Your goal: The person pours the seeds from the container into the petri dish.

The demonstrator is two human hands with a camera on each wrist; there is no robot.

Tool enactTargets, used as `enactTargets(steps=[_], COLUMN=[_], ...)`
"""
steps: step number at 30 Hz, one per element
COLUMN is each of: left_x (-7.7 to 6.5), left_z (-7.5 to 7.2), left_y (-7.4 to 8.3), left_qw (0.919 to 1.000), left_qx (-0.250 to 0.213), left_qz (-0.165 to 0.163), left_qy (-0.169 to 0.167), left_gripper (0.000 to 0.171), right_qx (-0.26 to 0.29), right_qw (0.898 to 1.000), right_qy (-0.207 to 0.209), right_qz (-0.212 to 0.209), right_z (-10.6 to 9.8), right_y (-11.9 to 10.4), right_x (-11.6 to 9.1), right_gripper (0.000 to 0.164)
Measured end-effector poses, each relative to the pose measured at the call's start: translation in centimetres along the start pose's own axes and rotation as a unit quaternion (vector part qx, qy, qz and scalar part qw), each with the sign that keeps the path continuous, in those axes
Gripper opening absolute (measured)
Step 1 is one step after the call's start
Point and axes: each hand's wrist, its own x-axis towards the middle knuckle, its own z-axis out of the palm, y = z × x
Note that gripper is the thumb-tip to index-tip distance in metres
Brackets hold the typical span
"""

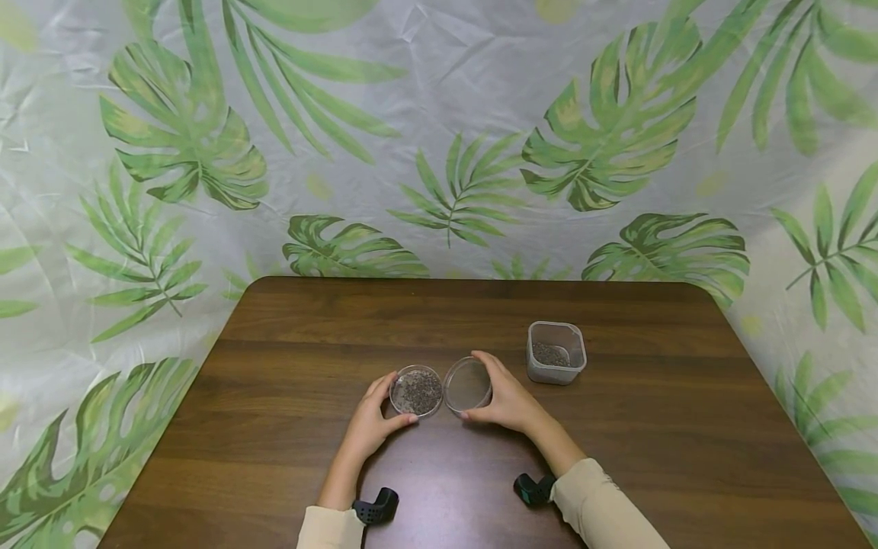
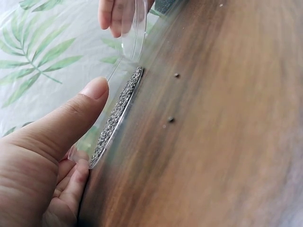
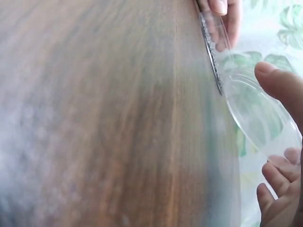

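Note:
A clear round petri dish (image 1: 418, 367) sits on the table, its bottom spread with dark grey granules (image 1: 420, 393). My left hand (image 1: 367, 421) grips it by the left side, thumb at the near edge and fingers behind. Just right of it, my right hand (image 1: 509, 402) holds a clear petri dish lid (image 1: 468, 386) between thumb and fingers. In the right wrist view the lid (image 3: 258, 113) is tilted, its lower edge close to the dish's rim. No granules show in the lid.
A square translucent plastic tub (image 1: 557, 375) with some grey granules inside stands behind and right of my right hand. Two loose granules (image 2: 171, 119) lie on the wooden table (image 1: 288, 450) near the dish. A leaf-patterned cloth (image 1: 473, 91) hangs behind the table.

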Motion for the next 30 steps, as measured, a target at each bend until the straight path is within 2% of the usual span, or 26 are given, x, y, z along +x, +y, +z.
enactTargets(steps=[4,12,15,24,30], left_x=[-0.1,-0.1,-0.1,-0.2,-0.1], left_z=[0.0,0.0,-0.1,-0.2,-0.1], left_y=[0.0,0.1,0.1,0.3,0.3], left_qw=[1.0000,1.0000,1.0000,0.9997,0.9998], left_qx=[-0.002,0.000,-0.004,-0.013,-0.007], left_qz=[0.002,0.000,0.009,0.020,0.017], left_qy=[0.001,-0.001,0.000,0.004,0.002], left_gripper=[0.085,0.086,0.085,0.082,0.082], right_qx=[0.004,0.014,0.020,0.028,0.061], right_qw=[1.000,0.999,0.999,0.998,0.997], right_qy=[0.004,0.028,0.035,0.041,0.047], right_qz=[0.003,-0.025,-0.030,-0.025,-0.031], right_z=[0.1,0.3,0.5,0.9,1.2], right_y=[-0.3,-0.7,-0.8,-1.0,-1.3], right_x=[0.1,0.2,0.4,0.7,1.0], right_gripper=[0.103,0.104,0.102,0.101,0.099])
